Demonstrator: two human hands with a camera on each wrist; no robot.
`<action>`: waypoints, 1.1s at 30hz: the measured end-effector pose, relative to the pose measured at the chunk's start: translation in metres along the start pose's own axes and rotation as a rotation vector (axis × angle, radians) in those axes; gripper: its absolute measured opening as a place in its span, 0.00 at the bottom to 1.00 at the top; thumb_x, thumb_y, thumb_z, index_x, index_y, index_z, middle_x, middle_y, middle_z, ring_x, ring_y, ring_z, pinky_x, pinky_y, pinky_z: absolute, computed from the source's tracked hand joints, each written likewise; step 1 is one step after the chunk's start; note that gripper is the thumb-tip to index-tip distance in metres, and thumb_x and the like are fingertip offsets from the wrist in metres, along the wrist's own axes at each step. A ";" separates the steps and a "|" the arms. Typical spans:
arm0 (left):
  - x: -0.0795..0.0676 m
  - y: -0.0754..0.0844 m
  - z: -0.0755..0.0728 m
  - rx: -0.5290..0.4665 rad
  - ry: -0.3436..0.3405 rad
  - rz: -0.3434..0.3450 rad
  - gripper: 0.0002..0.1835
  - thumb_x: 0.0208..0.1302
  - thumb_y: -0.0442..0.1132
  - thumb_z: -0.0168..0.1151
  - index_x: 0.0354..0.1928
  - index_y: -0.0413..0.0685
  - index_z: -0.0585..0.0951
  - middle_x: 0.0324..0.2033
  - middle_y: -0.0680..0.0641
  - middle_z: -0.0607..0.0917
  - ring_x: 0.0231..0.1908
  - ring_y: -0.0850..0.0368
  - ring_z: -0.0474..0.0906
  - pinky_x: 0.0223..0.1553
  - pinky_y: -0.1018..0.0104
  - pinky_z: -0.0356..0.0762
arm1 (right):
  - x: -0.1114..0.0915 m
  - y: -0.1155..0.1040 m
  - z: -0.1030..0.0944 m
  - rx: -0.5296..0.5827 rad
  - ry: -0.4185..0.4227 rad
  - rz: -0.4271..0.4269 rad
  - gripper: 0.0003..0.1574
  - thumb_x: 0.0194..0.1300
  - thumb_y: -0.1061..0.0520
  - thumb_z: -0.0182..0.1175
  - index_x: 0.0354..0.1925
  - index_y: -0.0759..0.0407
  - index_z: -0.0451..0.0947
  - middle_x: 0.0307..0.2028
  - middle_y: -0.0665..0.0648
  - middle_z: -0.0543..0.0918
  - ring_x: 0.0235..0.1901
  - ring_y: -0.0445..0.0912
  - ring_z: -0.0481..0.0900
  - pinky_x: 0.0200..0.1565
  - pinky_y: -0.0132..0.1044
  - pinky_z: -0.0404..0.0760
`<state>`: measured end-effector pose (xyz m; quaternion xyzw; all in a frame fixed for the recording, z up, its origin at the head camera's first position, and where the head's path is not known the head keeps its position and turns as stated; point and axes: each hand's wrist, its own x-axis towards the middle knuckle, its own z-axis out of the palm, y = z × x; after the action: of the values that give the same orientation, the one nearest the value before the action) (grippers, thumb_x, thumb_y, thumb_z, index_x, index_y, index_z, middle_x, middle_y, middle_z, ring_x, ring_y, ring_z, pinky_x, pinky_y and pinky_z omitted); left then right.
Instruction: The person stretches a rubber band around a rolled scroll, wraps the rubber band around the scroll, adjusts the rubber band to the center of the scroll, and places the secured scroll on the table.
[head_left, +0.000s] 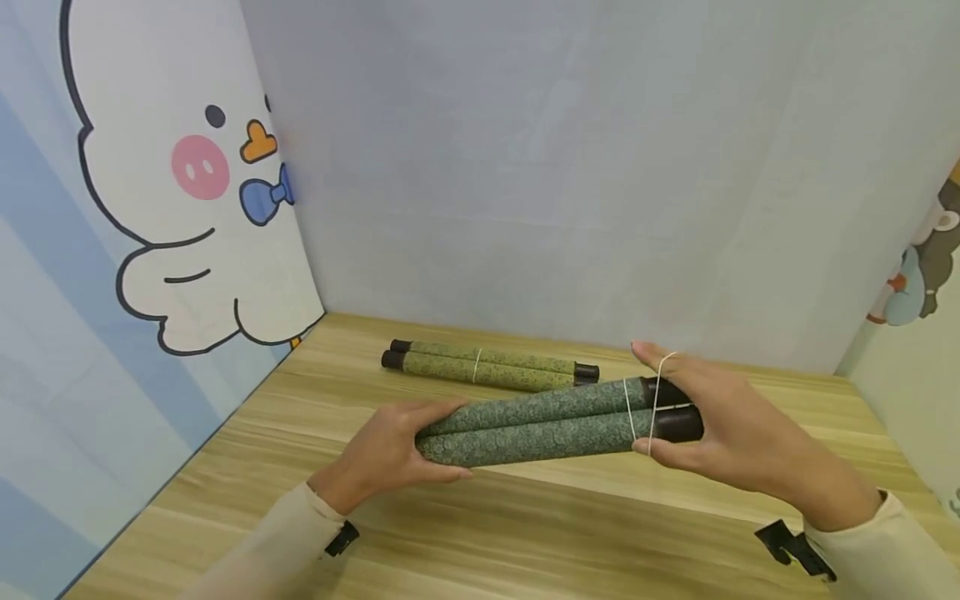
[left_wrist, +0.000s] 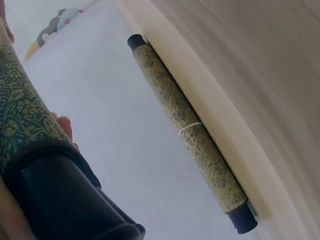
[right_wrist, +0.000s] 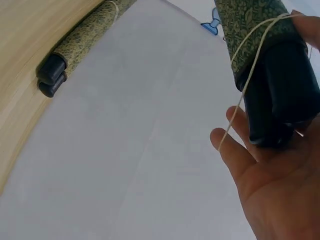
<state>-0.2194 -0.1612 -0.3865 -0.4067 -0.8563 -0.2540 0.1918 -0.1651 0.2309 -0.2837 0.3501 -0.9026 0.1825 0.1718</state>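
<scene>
My left hand (head_left: 390,446) grips the left end of a double-rolled green patterned scroll (head_left: 532,425), thumb below and fingers on the far side. The scroll is held up in front of the table, its right end slightly raised. Dark end knobs (right_wrist: 290,85) stick out at the right. There my right hand (head_left: 742,425) spreads its fingers around the knobs. A thin, pale rubber band (head_left: 655,408) stretches between its thumb and fingers; one strand crosses the green cloth. In the right wrist view the band hooks over a fingertip (right_wrist: 218,136).
A second scroll (head_left: 450,367), yellow-green with dark knobs and a white band round its middle, lies behind on the wooden table (head_left: 360,500). A pale grey cloth wall (head_left: 525,183) stands at the back, with a cartoon-printed curtain (head_left: 150,100) at the left.
</scene>
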 end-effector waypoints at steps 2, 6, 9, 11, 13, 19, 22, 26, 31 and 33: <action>0.001 -0.002 -0.002 0.040 -0.009 0.036 0.47 0.46 0.62 0.81 0.69 0.53 0.77 0.53 0.45 0.86 0.48 0.52 0.86 0.47 0.55 0.84 | -0.001 0.000 0.001 -0.020 -0.054 0.002 0.52 0.56 0.46 0.78 0.72 0.59 0.68 0.67 0.58 0.75 0.65 0.55 0.75 0.63 0.42 0.73; 0.006 -0.008 -0.009 0.154 -0.006 0.136 0.48 0.42 0.62 0.82 0.67 0.52 0.79 0.50 0.46 0.87 0.46 0.52 0.86 0.44 0.54 0.85 | -0.004 -0.001 0.006 -0.059 -0.154 -0.009 0.45 0.58 0.42 0.75 0.69 0.54 0.73 0.59 0.52 0.81 0.53 0.46 0.82 0.50 0.49 0.81; 0.007 -0.011 -0.013 0.230 -0.003 0.208 0.49 0.41 0.65 0.81 0.66 0.50 0.80 0.47 0.46 0.87 0.44 0.52 0.86 0.43 0.53 0.84 | -0.008 -0.001 0.010 -0.068 -0.198 -0.036 0.44 0.59 0.40 0.74 0.68 0.52 0.74 0.54 0.48 0.83 0.42 0.36 0.80 0.43 0.43 0.82; 0.008 -0.011 -0.014 0.242 -0.001 0.240 0.49 0.41 0.65 0.82 0.66 0.50 0.79 0.46 0.46 0.87 0.43 0.51 0.86 0.44 0.52 0.84 | -0.009 -0.001 0.012 -0.056 -0.213 -0.065 0.44 0.60 0.39 0.73 0.69 0.52 0.73 0.52 0.48 0.83 0.38 0.33 0.77 0.41 0.42 0.81; 0.007 -0.012 -0.014 0.231 -0.002 0.256 0.49 0.41 0.65 0.81 0.67 0.50 0.79 0.46 0.46 0.87 0.44 0.51 0.86 0.45 0.52 0.84 | -0.009 0.000 0.012 -0.030 -0.232 -0.091 0.44 0.62 0.38 0.71 0.70 0.53 0.72 0.51 0.46 0.82 0.37 0.32 0.75 0.40 0.41 0.80; 0.003 -0.016 -0.011 0.197 -0.005 0.268 0.48 0.42 0.65 0.81 0.66 0.51 0.80 0.50 0.47 0.87 0.47 0.52 0.85 0.47 0.53 0.83 | -0.013 0.008 0.006 0.192 -0.418 -0.083 0.43 0.72 0.45 0.63 0.78 0.49 0.59 0.66 0.50 0.75 0.59 0.44 0.76 0.55 0.45 0.78; 0.000 -0.017 -0.012 0.205 0.002 0.273 0.48 0.41 0.67 0.81 0.65 0.52 0.80 0.49 0.48 0.87 0.46 0.53 0.85 0.48 0.52 0.83 | -0.016 0.015 0.005 0.404 -0.488 -0.047 0.39 0.75 0.54 0.57 0.79 0.49 0.57 0.74 0.52 0.66 0.71 0.47 0.64 0.65 0.40 0.71; 0.000 -0.017 -0.011 0.185 0.017 0.282 0.49 0.40 0.65 0.82 0.65 0.51 0.80 0.48 0.49 0.87 0.44 0.54 0.85 0.47 0.51 0.83 | -0.014 0.025 0.006 0.788 -0.504 -0.040 0.32 0.80 0.65 0.42 0.78 0.57 0.59 0.75 0.55 0.64 0.74 0.41 0.58 0.67 0.29 0.62; 0.000 -0.016 -0.008 0.093 0.040 0.271 0.49 0.37 0.60 0.85 0.65 0.49 0.80 0.45 0.48 0.87 0.42 0.55 0.85 0.44 0.54 0.84 | -0.009 0.033 0.011 1.381 -0.544 -0.009 0.34 0.83 0.61 0.18 0.76 0.69 0.56 0.75 0.60 0.62 0.74 0.49 0.61 0.69 0.39 0.66; 0.000 -0.015 -0.007 0.054 0.039 0.262 0.49 0.38 0.59 0.85 0.65 0.48 0.80 0.44 0.48 0.87 0.43 0.55 0.86 0.45 0.56 0.84 | -0.008 0.033 0.013 1.522 -0.542 0.109 0.38 0.84 0.55 0.16 0.75 0.67 0.62 0.73 0.58 0.67 0.70 0.50 0.67 0.65 0.44 0.72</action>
<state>-0.2307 -0.1731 -0.3853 -0.5049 -0.7985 -0.2114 0.2506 -0.1846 0.2526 -0.3053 0.3588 -0.5569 0.6637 -0.3474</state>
